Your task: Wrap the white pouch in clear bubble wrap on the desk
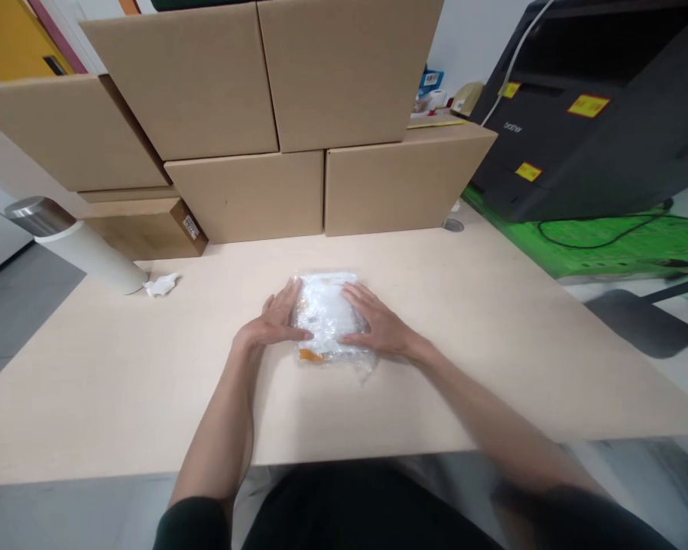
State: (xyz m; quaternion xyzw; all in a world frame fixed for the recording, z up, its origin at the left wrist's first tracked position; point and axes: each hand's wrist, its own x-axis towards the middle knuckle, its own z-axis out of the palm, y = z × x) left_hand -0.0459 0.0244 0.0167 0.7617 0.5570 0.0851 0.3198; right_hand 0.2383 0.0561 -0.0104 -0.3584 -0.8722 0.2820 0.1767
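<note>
A white package wrapped in clear plastic (326,309) lies on the light wooden table in front of me, with a small orange patch on its near edge. My left hand (276,317) grips its left side, thumb over the near part and fingers along the edge. From the right, my right hand (378,321) holds the other side, with fingers and thumb resting on top of the wrap. Loose plastic sticks out at the near right corner. What is inside the wrap cannot be made out.
Stacked cardboard boxes (246,198) line the table's back edge. A white bottle with a metal cap (95,252) and a crumpled tissue (161,285) stand at the left. On the right are a dark printer (579,114) on a green surface and a dark flat piece (645,321).
</note>
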